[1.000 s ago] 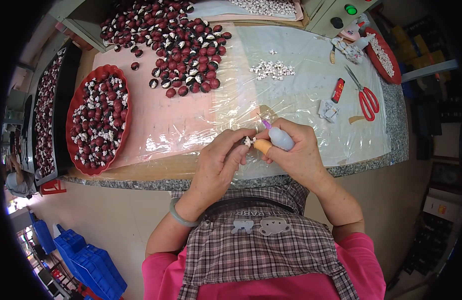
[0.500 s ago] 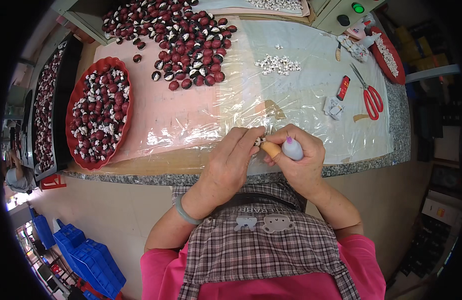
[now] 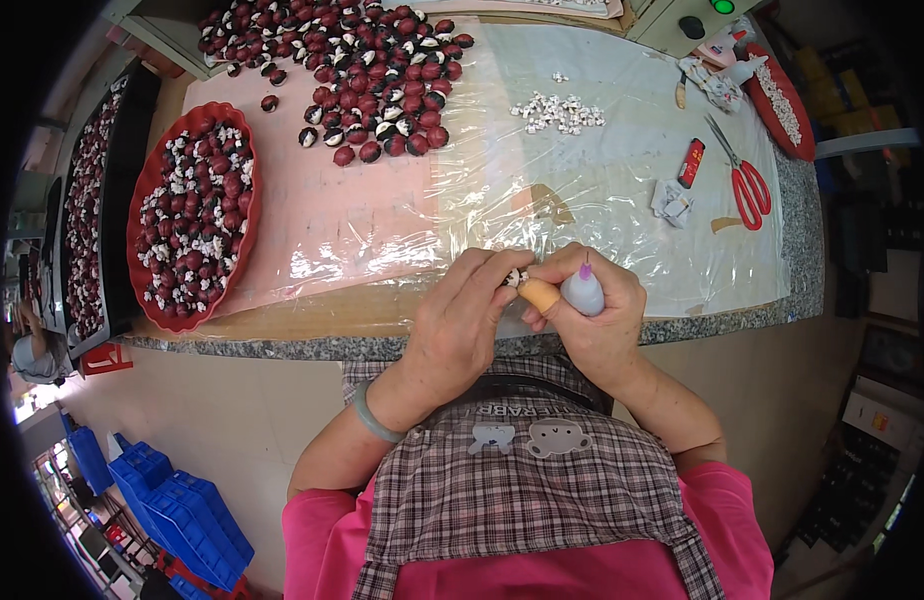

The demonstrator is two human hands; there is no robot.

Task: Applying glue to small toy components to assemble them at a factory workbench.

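Hands meet at the near edge of the tabletop (image 3: pixel 742 318), just above my lap. My left hand (image 3: pixel 462 330) pinches a tiny white piece (image 3: pixel 515 278) between its fingers (image 3: pixel 497 268), closed tight around it. My right hand (image 3: pixel 597 320) wraps a small pale squeeze bottle (image 3: pixel 583 293) with an orange nozzle (image 3: pixel 539 294); the nozzle tip touches the white piece. Clear plastic sheeting (image 3: pixel 602 190) covers the tabletop beyond my hands. At far left I see a red oval tray (image 3: pixel 244 150) full of dark red and white pieces, and a loose heap of the same pieces (image 3: pixel 372 70) lies at the top. A small cluster of white bits (image 3: pixel 557 112) sits well apart from my hands. Red scissors (image 3: pixel 747 185) lie to the right.
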